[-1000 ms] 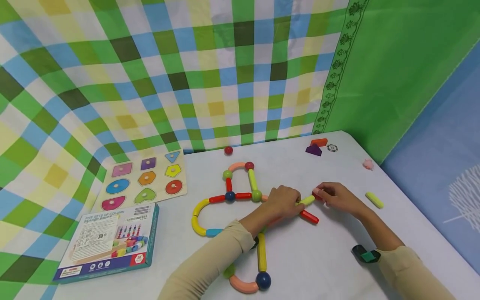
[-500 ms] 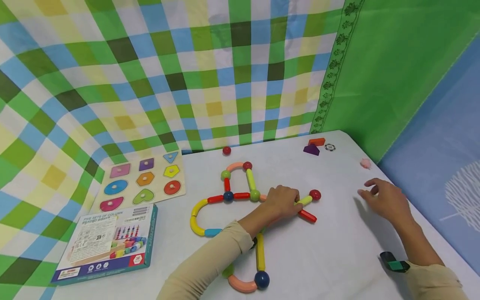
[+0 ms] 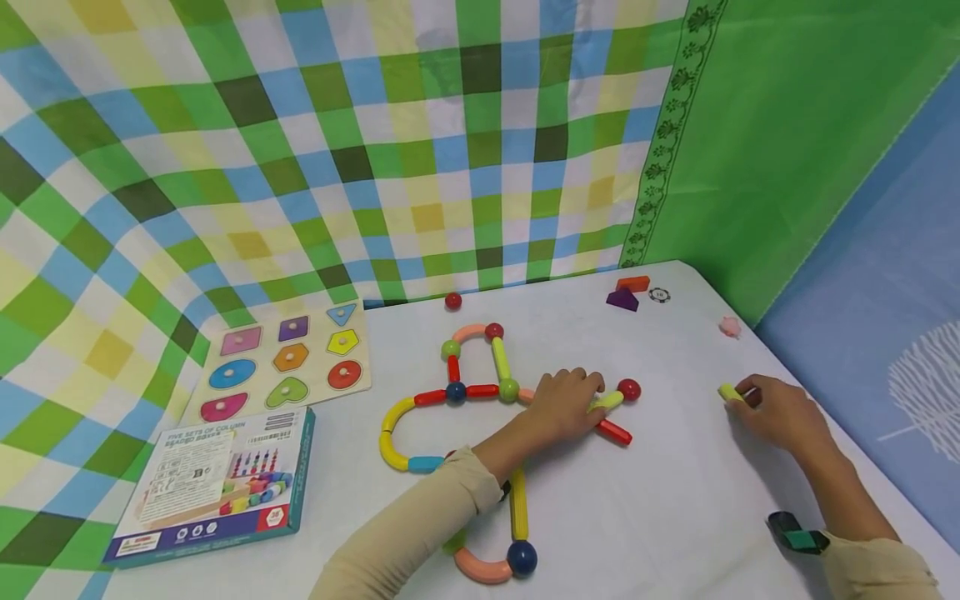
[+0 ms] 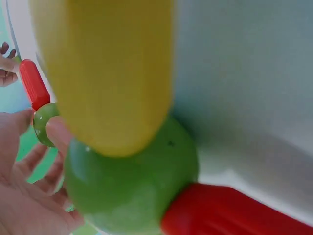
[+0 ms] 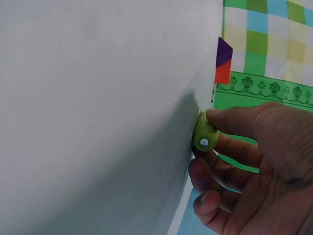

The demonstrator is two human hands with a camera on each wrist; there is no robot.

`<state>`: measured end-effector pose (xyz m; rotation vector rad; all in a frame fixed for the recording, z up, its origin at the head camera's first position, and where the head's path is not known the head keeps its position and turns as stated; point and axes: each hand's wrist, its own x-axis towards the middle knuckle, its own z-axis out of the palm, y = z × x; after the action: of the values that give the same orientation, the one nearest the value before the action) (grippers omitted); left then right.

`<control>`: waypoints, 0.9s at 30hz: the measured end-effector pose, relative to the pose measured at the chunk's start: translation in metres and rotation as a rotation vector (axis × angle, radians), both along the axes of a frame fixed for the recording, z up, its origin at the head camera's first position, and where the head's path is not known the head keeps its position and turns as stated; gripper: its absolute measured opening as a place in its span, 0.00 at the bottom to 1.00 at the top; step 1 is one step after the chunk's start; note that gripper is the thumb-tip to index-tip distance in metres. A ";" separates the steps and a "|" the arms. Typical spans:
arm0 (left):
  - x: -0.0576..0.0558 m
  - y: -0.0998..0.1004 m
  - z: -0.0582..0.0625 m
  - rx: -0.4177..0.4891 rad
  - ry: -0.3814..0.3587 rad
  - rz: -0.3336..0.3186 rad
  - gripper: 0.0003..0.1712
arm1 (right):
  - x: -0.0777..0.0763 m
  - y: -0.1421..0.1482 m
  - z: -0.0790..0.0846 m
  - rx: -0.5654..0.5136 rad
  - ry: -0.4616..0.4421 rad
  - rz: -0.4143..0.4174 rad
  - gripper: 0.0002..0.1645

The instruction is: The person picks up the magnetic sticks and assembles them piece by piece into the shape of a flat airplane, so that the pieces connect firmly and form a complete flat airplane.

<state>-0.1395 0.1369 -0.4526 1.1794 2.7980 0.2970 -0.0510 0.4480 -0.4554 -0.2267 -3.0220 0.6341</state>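
On the white table (image 3: 675, 500) lies a partly built figure of magnetic sticks and balls (image 3: 457, 392), the largest thing in work. Built so far: an upper loop of a pink curved stick, a red ball, a yellow-green stick, a green ball, red sticks and a dark blue ball; a left loop of yellow curved sticks ending in a blue piece; a lower part with a yellow stick (image 3: 519, 504), a dark blue ball (image 3: 521, 557) and a pink curved stick (image 3: 480, 568). The right branch looks unfinished: a yellow-green stick (image 3: 611, 401) ending in a red ball (image 3: 628, 389), and a red stick (image 3: 617, 432) angling down, both with free ends.

Left hand (image 3: 564, 407) rests on the figure's centre, fingers curled over the joint and touching the yellow-green stick. Left wrist view shows a green ball joined to yellow and red sticks at close range.

Right hand (image 3: 776, 410) is well apart from the figure, near the table's right edge, pinching a loose yellow-green stick (image 3: 729, 392) between thumb and fingers; the stick touches the table.

Judgement: the loops are done; the loose stick is not yet attached.

Unused: a red ball (image 3: 452, 301) at the far edge.
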 end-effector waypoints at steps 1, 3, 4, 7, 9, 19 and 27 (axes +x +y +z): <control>0.001 0.000 0.001 -0.001 0.011 -0.023 0.22 | 0.001 -0.001 0.000 -0.010 -0.006 0.010 0.20; 0.005 -0.001 0.002 -0.003 0.030 -0.073 0.24 | 0.002 -0.004 0.001 -0.023 -0.009 0.033 0.19; 0.006 -0.001 0.003 -0.009 0.034 -0.099 0.24 | 0.003 -0.006 0.002 -0.032 -0.008 0.044 0.19; 0.009 -0.002 0.006 -0.043 0.040 -0.154 0.22 | 0.003 -0.015 0.002 -0.054 -0.001 0.076 0.17; 0.010 -0.003 0.006 -0.056 0.038 -0.165 0.18 | 0.003 -0.025 0.002 -0.076 -0.004 0.096 0.16; 0.011 -0.006 0.002 -0.064 0.027 -0.159 0.13 | -0.010 -0.079 -0.008 -0.352 -0.079 0.135 0.21; 0.010 -0.005 -0.002 -0.063 0.036 -0.155 0.12 | -0.015 -0.097 -0.007 -0.483 -0.099 0.064 0.25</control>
<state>-0.1290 0.1316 -0.4546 1.3897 2.7034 0.1759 -0.0656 0.3508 -0.4627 -0.1804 -2.9221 1.3915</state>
